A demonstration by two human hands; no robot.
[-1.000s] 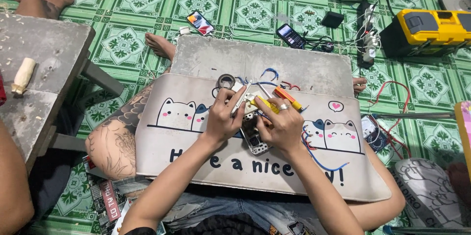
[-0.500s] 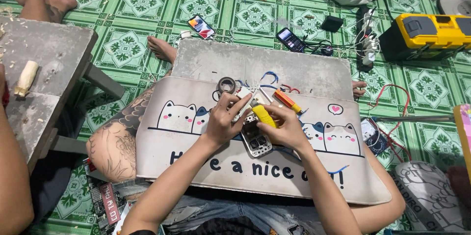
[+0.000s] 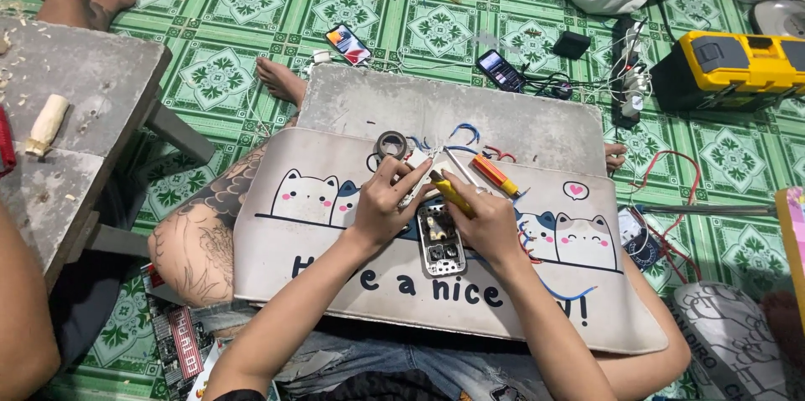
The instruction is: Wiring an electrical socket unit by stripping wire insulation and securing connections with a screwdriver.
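An opened electrical socket frame (image 3: 441,238) lies on a cat-print mat (image 3: 335,267) across my lap. My left hand (image 3: 387,202) grips a white socket part (image 3: 417,175) just above the frame. In my right hand (image 3: 486,221) is a yellow-handled screwdriver (image 3: 450,192), its tip pointing toward that white part. An orange screwdriver (image 3: 495,175), a roll of black tape (image 3: 391,145) and loose blue and red wires (image 3: 466,131) lie on the mat behind my hands.
A grey board (image 3: 377,99) lies under the mat. Two phones (image 3: 348,43) (image 3: 501,70), a power strip (image 3: 627,87) and a yellow toolbox (image 3: 738,66) sit on the green tiled floor. A low grey workbench (image 3: 67,141) stands left. Other people's feet and legs are around.
The socket frame has slid down the mat toward me, and both hands have followed it. The right hand has tilted the yellow screwdriver toward the white part.
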